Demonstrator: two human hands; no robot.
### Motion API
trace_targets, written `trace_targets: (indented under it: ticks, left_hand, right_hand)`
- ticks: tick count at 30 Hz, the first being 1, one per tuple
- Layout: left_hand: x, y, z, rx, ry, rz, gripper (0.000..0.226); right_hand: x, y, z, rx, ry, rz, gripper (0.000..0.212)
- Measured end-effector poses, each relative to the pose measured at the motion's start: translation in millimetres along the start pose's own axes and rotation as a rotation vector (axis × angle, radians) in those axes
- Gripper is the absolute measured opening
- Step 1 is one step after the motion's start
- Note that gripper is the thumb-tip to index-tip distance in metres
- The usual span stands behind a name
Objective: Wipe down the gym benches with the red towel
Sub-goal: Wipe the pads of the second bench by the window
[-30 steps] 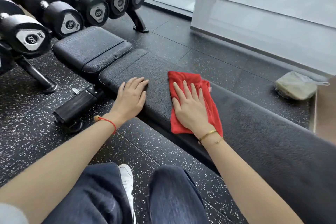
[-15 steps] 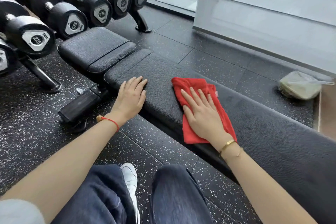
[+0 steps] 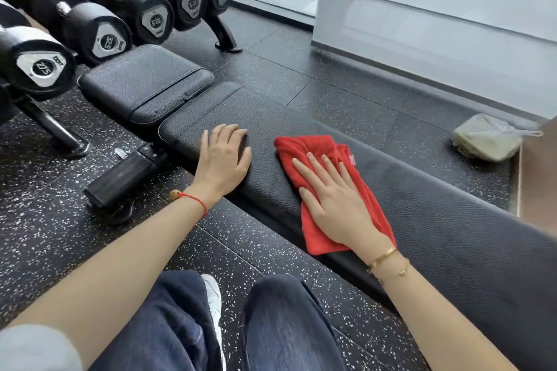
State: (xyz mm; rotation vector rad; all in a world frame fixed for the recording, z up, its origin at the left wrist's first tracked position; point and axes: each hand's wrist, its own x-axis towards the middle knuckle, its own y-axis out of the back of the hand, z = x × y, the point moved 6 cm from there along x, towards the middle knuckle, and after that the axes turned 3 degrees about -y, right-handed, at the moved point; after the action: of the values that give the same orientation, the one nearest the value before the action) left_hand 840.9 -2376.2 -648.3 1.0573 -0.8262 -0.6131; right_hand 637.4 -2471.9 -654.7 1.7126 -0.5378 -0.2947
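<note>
Red towel (image 3: pixel 313 156), folded and rumpled, flat under right hand (image 3: pixel 333 205) on bench (image 3: pixel 437 220).

The right hand (image 3: pixel 334 202) hides the red towel's (image 3: pixel 304 153) middle, and the bench (image 3: pixel 452 238) runs off the right edge.

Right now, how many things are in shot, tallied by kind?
Dumbbells: 5 in view
Bench: 1, with 2 pads
Towel: 1
Bag: 1
Left hand and right hand: 2
Total: 10
</note>
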Motion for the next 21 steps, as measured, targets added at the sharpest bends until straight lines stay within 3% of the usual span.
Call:
trace_targets:
  ticks: [7,10,15,21]
  left_hand:
    - [4,-5,7,-0.009,0.027,0.057,0.044]
    - [4,-5,8,-0.019,0.028,0.08,0.044]
    - [3,-7,8,-0.01,0.03,0.087,0.044]
    - [3,-9,7,0.003,0.033,0.089,0.045]
  right_hand:
    - [77,5,39,-0.037,-0.256,0.005,0.054]
    - [89,-2,11,-0.021,-0.191,-0.014,0.055]
    - [34,-5,-13,0.006,0.017,-0.001,0.054]
    - [30,0,8,0.009,-0.152,0.023,0.053]
